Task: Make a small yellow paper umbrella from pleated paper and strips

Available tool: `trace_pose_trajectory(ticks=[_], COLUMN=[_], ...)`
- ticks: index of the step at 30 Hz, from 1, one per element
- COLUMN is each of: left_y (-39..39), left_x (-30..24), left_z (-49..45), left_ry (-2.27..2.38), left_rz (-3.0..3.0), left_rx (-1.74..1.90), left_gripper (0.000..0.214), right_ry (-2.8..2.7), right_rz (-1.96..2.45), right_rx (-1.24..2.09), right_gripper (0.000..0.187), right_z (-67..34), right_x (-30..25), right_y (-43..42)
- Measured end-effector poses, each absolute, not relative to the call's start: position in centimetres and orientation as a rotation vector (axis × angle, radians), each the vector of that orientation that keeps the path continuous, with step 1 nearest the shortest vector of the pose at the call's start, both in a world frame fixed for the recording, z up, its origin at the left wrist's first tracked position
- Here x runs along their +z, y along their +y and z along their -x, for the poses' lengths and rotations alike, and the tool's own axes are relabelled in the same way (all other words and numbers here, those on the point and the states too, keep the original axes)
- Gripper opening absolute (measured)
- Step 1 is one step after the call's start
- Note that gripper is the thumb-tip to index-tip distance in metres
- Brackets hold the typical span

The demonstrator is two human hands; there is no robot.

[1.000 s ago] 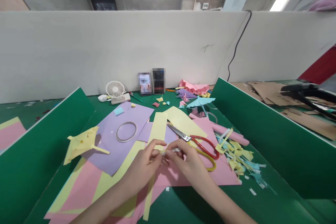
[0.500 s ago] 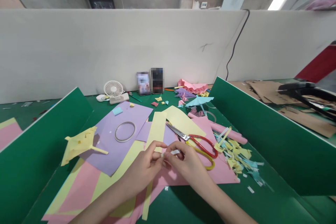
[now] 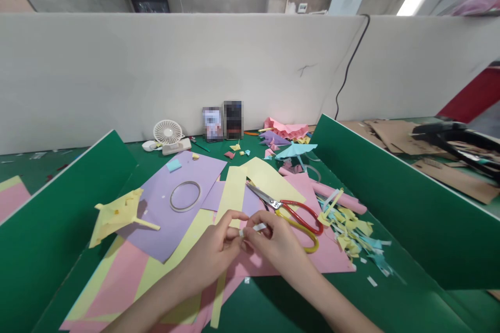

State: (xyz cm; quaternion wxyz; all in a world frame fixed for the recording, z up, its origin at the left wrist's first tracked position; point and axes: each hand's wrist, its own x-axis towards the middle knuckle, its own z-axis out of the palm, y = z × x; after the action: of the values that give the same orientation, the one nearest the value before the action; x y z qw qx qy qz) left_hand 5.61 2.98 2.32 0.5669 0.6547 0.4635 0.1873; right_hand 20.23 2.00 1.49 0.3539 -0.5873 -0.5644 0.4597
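Pinching a white strip (image 3: 260,227), left fingers (image 3: 233,244) and right fingers (image 3: 255,239) closed together, long axis sideways (roughly)

One left hand (image 3: 222,237), one right hand (image 3: 273,234); one white strip (image 3: 260,227); one pair of scissors (image 3: 276,204); one fan (image 3: 167,132), far left; two screens (image 3: 233,119), far middle; two rings (image 3: 180,210), left and far right; one blue paper umbrella (image 3: 296,151), far right; one black cable (image 3: 353,62).

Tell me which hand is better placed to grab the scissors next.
Probably the right hand: it is close beside the scissors, though pinching a white strip; the left hand is farther away.
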Motion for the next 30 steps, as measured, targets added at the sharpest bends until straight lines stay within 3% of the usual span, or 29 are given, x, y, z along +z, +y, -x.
trace_pose_trajectory(ticks=[18, 30], left_y=[2.7, 3.0], left_x=[2.6, 1.5], left_z=[-5.4, -5.4], left_ry=[1.064, 1.186], left_rz=[-1.795, -1.784], left_rx=[0.446, 0.537], left_gripper=[0.039, 0.037], right_ry=[-1.594, -1.709], right_rz=[1.609, 1.465], right_rx=[0.976, 0.87], right_gripper=[0.006, 0.025], right_z=[-20.2, -20.5], right_x=[1.3, 1.2], right_y=[1.7, 1.7])
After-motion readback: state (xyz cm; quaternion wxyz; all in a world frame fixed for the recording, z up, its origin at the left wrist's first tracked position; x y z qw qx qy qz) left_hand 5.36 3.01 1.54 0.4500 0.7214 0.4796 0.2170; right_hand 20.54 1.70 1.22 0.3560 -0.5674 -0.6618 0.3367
